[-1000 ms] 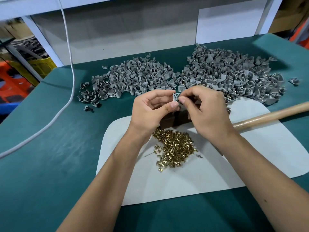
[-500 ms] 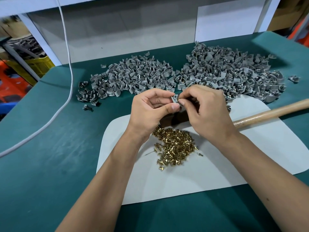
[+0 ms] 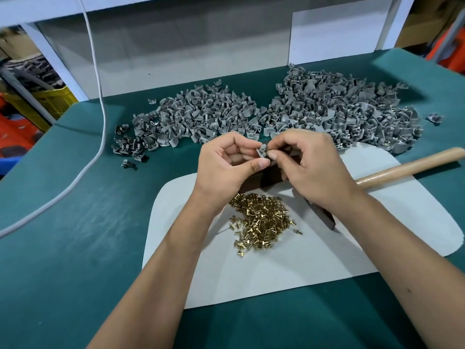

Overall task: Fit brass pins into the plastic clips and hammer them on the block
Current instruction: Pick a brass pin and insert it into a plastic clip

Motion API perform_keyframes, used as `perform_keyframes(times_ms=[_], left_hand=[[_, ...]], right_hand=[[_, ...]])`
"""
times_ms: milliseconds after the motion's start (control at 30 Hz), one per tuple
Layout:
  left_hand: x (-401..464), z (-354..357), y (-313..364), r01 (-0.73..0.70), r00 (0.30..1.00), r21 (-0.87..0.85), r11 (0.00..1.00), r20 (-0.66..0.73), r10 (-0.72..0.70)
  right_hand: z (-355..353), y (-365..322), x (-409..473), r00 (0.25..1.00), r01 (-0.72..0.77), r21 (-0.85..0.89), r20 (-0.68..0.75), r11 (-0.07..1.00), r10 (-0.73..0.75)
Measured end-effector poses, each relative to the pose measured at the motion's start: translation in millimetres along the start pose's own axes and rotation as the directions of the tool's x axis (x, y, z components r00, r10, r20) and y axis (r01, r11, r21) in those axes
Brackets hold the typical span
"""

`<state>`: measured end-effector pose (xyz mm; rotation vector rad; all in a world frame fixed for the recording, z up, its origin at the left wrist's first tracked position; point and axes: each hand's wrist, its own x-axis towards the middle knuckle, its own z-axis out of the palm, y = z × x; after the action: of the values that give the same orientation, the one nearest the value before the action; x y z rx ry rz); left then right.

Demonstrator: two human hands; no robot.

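1. Two hands are met above the middle of the bench: a single grey plastic clip is pinched by the left hand between thumb and curled fingers, and is met from 3 o'clock by the right hand, whose thumb and forefinger are closed at the clip's edge.
2. Whether a brass pin is held in the right fingertips cannot be told; it would be hidden by the fingers.
3. The fitting step is judged to be in hand: a pin is being seated in the clip, and no hammering is under way.
4. The held clip is kept just above the dark block, which is largely covered by both hands.
5. The loose brass pins are heaped on the white sheet at 6 o'clock from the hands.
6. Two heaps of grey clips are seen at 12 o'clock: the left heap at about 11, the right heap at about 1, where brass glints suggest finished pieces.
7. The hammer's wooden handle is laid at 3 o'clock, untouched, its dark head showing below the right wrist.
8. Next, the clip would need to be set on the block, steadied by the left hand, and the right hand freed for the hammer.
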<state>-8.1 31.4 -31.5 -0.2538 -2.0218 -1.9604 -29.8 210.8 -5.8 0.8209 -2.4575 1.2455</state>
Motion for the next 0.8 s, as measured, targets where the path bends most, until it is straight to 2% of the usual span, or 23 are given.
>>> perform_keyframes(times_ms=[100, 167, 267, 333, 367, 500, 567, 667, 733, 800], left_hand=[[-1.8, 6.6, -1.0, -0.036, 0.999, 0.091, 0.995, -0.037, 0.040], [-2.6, 7.6, -3.0, -0.049, 0.996, 0.242, 0.969, -0.059, 0.065], [-1.7, 3.5, -6.2, 0.002, 0.993, 0.391, 0.920, -0.108, 0.043], [-0.3, 0.9, -7.3, 0.040, 0.994, 0.414, 0.909, -0.113, 0.008], [-0.5, 0.5, -7.5, 0.057, 0.994, 0.406, 0.912, -0.111, -0.013], [-1.6, 1.4, -5.5, 0.076, 0.994, 0.360, 0.930, -0.097, -0.044], [-1.7, 2.1, -5.1, 0.070, 0.995, 0.371, 0.926, -0.088, -0.040], [-0.4, 2.0, -6.6, 0.058, 0.997, 0.414, 0.908, -0.078, -0.028], [0.4, 3.1, -6.6, 0.074, 0.995, 0.398, 0.915, -0.088, -0.043], [1.3, 4.0, -7.1, 0.083, 0.994, 0.395, 0.915, -0.092, -0.051]], right_hand=[[-22.1, 1.0, 5.0, 0.994, -0.013, -0.014, 0.111, 1.000, 0.014], [-46.2, 5.9, 9.9, 0.957, -0.046, -0.123, 0.277, 0.991, 0.079], [-79.5, 16.6, 13.1, 0.789, -0.048, -0.318, 0.569, 0.947, 0.231], [-86.2, 19.6, 9.5, 0.674, -0.030, -0.429, 0.659, 0.903, 0.335], [-84.2, 20.7, 7.0, 0.654, -0.018, -0.460, 0.666, 0.888, 0.358], [-72.8, 20.9, -1.0, 0.698, 0.035, -0.477, 0.641, 0.878, 0.320], [-76.4, 19.9, -2.1, 0.682, 0.046, -0.458, 0.664, 0.888, 0.307], [-92.6, 12.4, 0.9, 0.670, -0.093, -0.296, 0.687, 0.951, 0.279], [-100.8, 3.2, 7.5, 0.732, -0.149, -0.139, 0.650, 0.979, 0.204], [-97.1, -4.4, 15.8, 0.841, -0.128, -0.063, 0.522, 0.990, 0.142]])
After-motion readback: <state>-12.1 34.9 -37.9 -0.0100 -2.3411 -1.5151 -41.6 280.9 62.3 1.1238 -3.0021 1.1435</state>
